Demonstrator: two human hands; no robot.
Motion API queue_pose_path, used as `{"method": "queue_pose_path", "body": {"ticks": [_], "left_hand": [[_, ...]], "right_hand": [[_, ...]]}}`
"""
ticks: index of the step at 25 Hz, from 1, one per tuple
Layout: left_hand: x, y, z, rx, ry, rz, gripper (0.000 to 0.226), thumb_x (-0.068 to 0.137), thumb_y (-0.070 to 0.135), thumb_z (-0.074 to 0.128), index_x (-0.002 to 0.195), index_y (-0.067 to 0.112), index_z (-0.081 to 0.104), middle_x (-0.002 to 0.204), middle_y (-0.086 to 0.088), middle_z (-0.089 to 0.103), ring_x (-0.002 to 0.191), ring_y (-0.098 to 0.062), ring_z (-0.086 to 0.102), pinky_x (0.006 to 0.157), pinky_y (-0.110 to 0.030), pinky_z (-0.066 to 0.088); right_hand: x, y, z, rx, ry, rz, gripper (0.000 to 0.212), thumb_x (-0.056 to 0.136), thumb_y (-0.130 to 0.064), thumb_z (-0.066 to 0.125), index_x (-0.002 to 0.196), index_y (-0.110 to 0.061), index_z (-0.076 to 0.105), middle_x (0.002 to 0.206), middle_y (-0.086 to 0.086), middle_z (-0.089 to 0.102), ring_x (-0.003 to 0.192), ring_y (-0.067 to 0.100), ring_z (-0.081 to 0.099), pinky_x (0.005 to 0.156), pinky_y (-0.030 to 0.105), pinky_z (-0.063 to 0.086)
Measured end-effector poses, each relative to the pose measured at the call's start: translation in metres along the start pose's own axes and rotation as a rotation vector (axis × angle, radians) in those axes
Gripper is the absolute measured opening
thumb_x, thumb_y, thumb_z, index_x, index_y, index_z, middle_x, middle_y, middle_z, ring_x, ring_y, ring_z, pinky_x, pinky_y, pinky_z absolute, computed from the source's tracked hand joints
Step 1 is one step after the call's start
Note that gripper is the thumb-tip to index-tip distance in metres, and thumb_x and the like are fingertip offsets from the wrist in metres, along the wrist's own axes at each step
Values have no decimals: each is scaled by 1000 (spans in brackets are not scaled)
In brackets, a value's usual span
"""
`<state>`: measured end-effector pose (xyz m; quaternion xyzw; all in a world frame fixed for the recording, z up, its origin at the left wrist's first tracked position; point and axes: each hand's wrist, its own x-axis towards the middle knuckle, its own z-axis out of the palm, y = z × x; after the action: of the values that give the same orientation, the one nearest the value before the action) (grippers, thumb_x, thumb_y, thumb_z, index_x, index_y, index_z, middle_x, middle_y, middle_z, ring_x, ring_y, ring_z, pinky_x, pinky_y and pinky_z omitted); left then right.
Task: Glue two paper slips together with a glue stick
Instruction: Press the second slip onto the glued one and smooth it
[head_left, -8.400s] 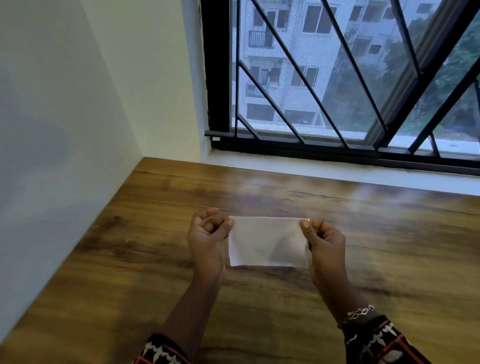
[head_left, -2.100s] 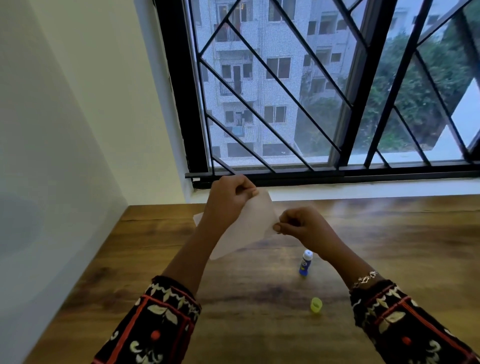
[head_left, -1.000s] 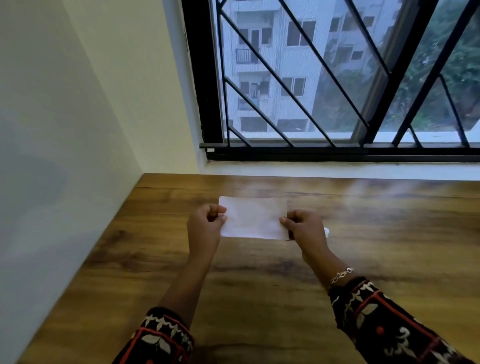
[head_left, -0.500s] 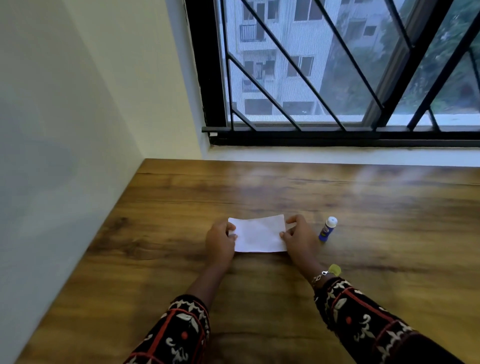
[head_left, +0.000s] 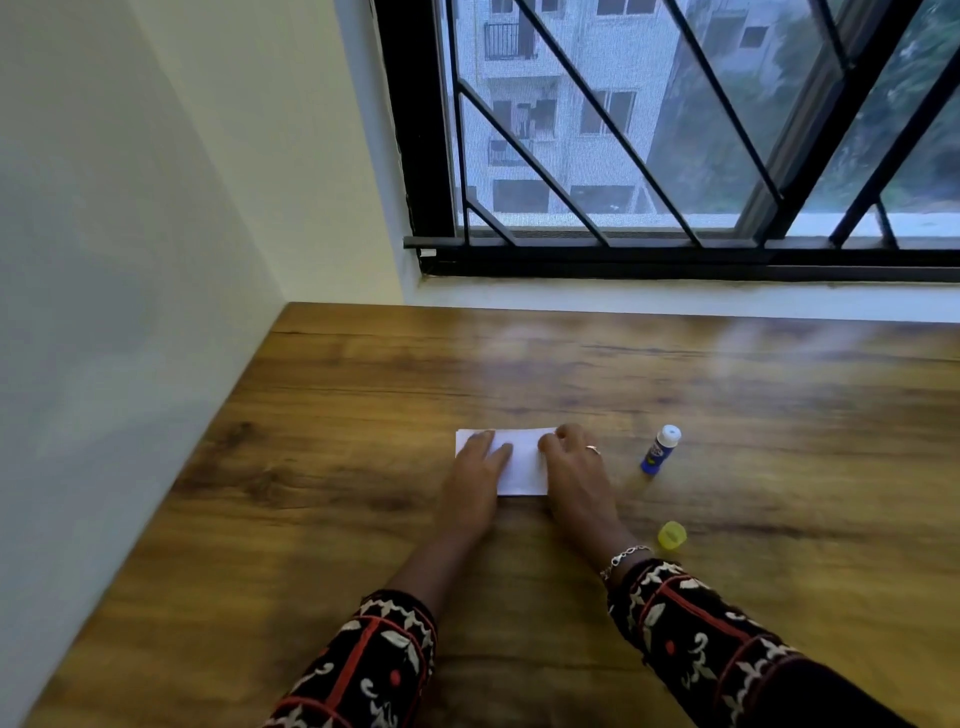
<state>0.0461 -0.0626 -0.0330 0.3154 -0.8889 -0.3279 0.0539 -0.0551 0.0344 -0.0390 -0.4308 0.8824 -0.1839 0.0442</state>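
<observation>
A white paper slip (head_left: 525, 464) lies flat on the wooden table (head_left: 363, 415). My left hand (head_left: 475, 480) rests palm down on its left part, fingers spread. My right hand (head_left: 574, 475) presses flat on its right part. Whether one or two slips lie there I cannot tell. An uncapped glue stick (head_left: 660, 449), blue with a white top, stands upright just right of my right hand. Its yellow cap (head_left: 672, 535) lies nearer to me, beside my right wrist.
A white wall (head_left: 104, 312) borders the table on the left. A barred window (head_left: 675, 156) with a white sill (head_left: 675, 301) runs along the far edge.
The paper was held up in the air, then lowered onto the table. Both hands have gone from pinching its ends to lying flat on it.
</observation>
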Motion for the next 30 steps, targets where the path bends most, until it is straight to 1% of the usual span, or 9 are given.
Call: {"method": "queue_pose_path", "body": {"ticks": [1,3,4,6,9,12,15,21,30], "left_hand": [[1,0,2,-10,-24,-7,48,91,0,41,138,11,37,153,-14,22,141,-31,21,115,-40,22],[5,1,8,57,-31,-7,48,93,3,41,139,10,32,155,-15,16,143,-31,15,116,-41,16],[6,0,11,117,-28,-1,47,95,8,40,141,10,29,156,-14,13,144,-30,11,117,-39,13],[7,-1,17,264,-41,23,50,98,22,34,145,14,17,158,-13,1,145,-26,1,118,-37,3],[4,-2,25,358,-55,35,55,99,35,24,146,25,-2,157,-11,-14,144,-25,-12,117,-39,-6],[1,-4,28,388,-39,40,56,98,38,20,144,29,-10,156,-10,-18,144,-24,-17,116,-43,-10],[0,-6,30,399,-15,40,55,98,37,19,144,29,-11,156,-9,-19,143,-23,-18,115,-44,-13],[-1,-4,30,427,-16,24,56,98,36,18,144,25,-13,156,-10,-19,144,-24,-17,115,-44,-13],[1,-3,30,448,-56,-16,56,98,38,16,144,26,-14,155,-8,-22,143,-23,-19,114,-46,-15]], "right_hand": [[-1,0,4,-10,-56,-35,35,91,-11,38,125,-5,42,139,22,37,126,36,37,101,40,35],[-4,4,14,-54,-141,-108,48,96,-17,28,142,-5,19,154,17,15,143,29,12,117,37,12],[-5,6,17,-60,-160,-133,51,97,-20,25,144,-6,9,156,15,6,145,26,3,118,34,2],[-6,9,20,-50,-170,-157,53,97,-23,22,144,-10,1,156,12,-2,145,22,-5,116,32,-7],[-7,13,21,-95,-132,-187,55,95,-27,24,145,-14,2,157,11,-1,144,21,-6,115,32,-9],[-10,13,24,-112,-91,-159,57,95,-33,23,145,-17,3,157,12,-1,144,23,-6,114,33,-9],[-10,14,26,-117,-103,-113,57,95,-37,20,145,-18,-1,156,13,-6,144,23,-9,116,37,-8],[-16,14,25,-121,-153,-59,64,95,-40,17,142,-5,-8,155,17,-9,143,25,-12,116,39,-8],[-36,18,15,-181,-263,-122,70,93,-50,15,141,-7,-12,154,13,-17,134,18,-26,112,35,-14]]}}
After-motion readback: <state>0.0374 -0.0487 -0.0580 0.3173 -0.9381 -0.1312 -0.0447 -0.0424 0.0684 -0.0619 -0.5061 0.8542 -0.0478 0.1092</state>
